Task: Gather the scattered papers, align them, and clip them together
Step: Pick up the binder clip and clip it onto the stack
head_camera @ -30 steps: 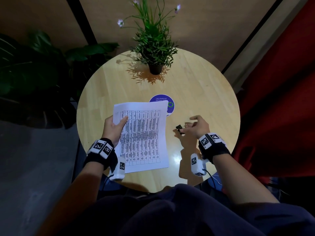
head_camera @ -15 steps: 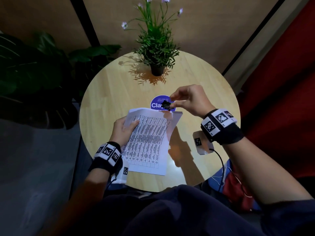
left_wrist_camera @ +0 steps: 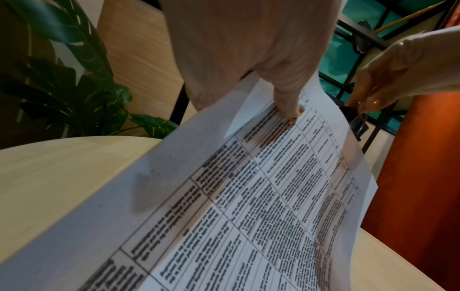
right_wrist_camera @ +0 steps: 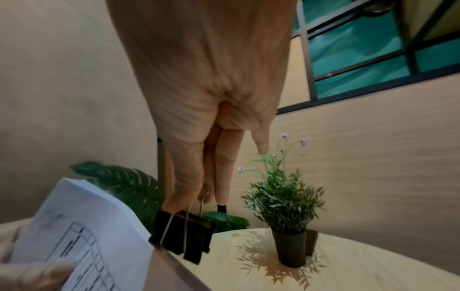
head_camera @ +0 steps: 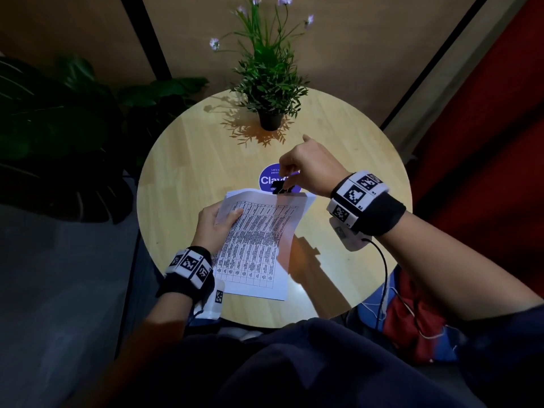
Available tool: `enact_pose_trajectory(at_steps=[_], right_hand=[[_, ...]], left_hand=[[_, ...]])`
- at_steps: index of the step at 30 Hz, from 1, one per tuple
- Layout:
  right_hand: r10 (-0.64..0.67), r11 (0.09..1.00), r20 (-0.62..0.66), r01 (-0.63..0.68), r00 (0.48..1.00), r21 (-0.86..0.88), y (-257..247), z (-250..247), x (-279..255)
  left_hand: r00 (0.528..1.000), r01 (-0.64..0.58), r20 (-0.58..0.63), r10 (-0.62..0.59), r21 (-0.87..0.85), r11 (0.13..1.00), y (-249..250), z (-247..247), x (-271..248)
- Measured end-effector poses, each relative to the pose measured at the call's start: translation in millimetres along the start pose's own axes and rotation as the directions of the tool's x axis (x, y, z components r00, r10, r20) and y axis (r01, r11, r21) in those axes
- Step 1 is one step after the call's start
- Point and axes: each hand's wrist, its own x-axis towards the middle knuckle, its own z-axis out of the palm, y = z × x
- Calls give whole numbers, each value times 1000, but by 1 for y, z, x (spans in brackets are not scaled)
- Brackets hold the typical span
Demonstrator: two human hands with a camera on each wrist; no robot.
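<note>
Gripping papers, left hand; right hand pinching binder clip at top edge.

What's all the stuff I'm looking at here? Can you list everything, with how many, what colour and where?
papers: one stack, exact count unclear, white with black printed tables, lifted at the near side of the table
binder clip: one, black with silver wire handles, at the far edge of the papers
table: one, round, light wood
sticker: one, round, purple with white lettering, mid-table, partly hidden behind the clip
potted plant: one, green with pale flowers, black pot, far side of table
large leafy plant: one, dark green, beside the table on the left
left hand: holds the papers' left edge
right hand: pinches the clip's handles
</note>
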Motion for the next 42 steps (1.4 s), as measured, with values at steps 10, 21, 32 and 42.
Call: enact_pose_trajectory(at_steps=[10, 21, 32, 42], right_hand=[[-58, 998, 54, 60, 997, -34, -14, -4, -2], [-56, 954, 23, 47, 998, 297, -15, 5, 2], [153, 668, -82, -42, 985, 743, 2, 13, -2], [68, 824, 163, -148, 984, 546, -5, 14, 19]], left_hand=[[998, -62, -13, 62, 38, 997, 1, 2, -2], [998, -46, -35, 43, -97, 994, 3, 0, -7], [984, 179, 37, -176, -259, 949, -5, -14, 1], [960, 269, 153, -235, -269, 925, -17, -5, 9]])
